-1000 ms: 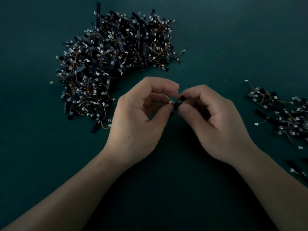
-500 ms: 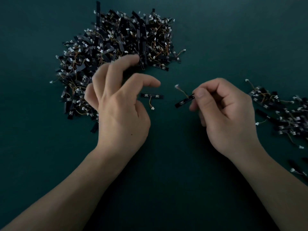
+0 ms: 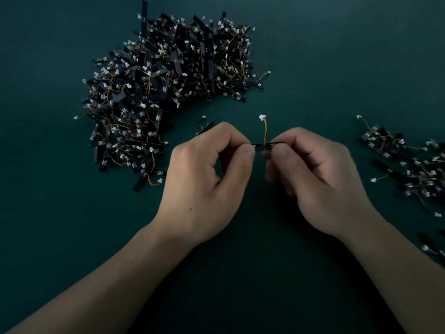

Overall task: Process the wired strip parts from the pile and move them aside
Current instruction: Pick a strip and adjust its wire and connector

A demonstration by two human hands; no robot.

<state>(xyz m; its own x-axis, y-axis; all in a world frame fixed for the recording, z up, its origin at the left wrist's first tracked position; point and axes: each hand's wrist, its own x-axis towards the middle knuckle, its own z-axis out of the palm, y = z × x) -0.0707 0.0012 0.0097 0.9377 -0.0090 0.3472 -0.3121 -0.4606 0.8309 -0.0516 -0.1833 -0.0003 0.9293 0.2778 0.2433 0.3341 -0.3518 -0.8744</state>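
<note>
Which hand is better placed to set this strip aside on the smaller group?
Probably right. The right hand pinches the strip and is nearer the smaller group; the left hand sits by the big pile.

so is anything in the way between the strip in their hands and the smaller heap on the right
Nothing visible. The short black wired strip is pinched at its ends by the left hand and right hand. Beyond the right hand, only bare dark green table lies before the smaller heap of black wired strips.
</note>
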